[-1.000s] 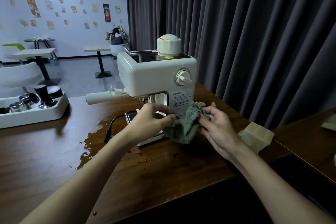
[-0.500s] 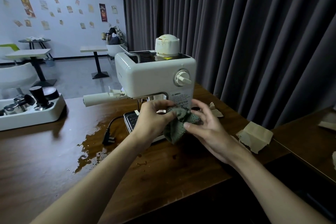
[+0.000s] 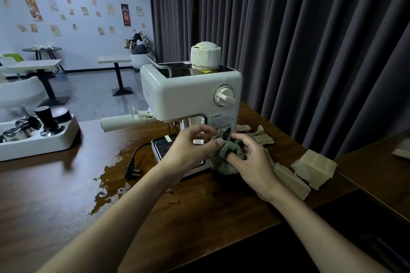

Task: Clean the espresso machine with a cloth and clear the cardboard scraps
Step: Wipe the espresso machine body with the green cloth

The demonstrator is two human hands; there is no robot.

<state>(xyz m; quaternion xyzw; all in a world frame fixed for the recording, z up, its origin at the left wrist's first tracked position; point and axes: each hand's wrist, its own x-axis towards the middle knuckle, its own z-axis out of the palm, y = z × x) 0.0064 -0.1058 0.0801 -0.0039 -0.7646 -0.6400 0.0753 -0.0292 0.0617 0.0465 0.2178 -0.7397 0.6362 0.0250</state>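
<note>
Before machine [image 3: 188, 93], left hand [image 3: 190, 150], right hand [image 3: 255, 164] gripping cloth [image 3: 218, 156], tray [image 3: 160, 149] half-hidden

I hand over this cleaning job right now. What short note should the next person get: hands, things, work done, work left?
Left hand pinches the green cloth; right hand grips it too, in front of the espresso machine.
Done: nothing visible; the top cap is stained.
To do: wipe the machine, clear the cardboard scraps to its right. A brown spill lies on the table to its left.
</note>
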